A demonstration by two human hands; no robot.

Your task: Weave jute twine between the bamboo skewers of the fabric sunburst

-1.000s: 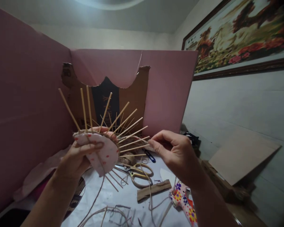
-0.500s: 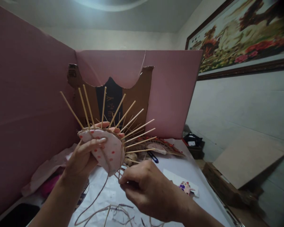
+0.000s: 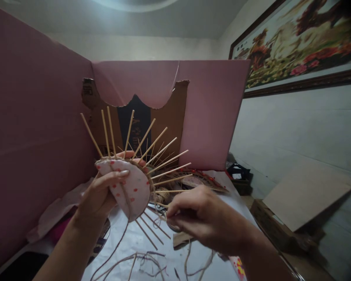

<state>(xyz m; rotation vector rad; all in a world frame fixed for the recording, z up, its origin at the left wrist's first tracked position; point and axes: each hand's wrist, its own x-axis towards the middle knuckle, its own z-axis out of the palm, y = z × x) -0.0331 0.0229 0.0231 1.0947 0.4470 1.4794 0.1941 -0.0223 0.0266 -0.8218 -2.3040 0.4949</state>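
My left hand is closed on a half-round fan base covered in white fabric with red dots. My thumb lies across its face, the other fingers behind it. Thin wooden sticks radiate from its curved rim, which has twine woven along it. A length of twine hangs from the lower point of the base. To the right of the rim, my right hand is closed in a pinch near the lower sticks, apparently on twine; the fingers partly hide it.
Behind the base lie a twine ball and another dotted fan piece. Loose twine is strewn over the white table cover. A cut cardboard sheet stands against the pink panel. Boxes sit at the right.
My right hand has moved right and slightly up, away from the rim, uncovering the lower sticks. The base in my left hand has turned slightly and shifted a little left.
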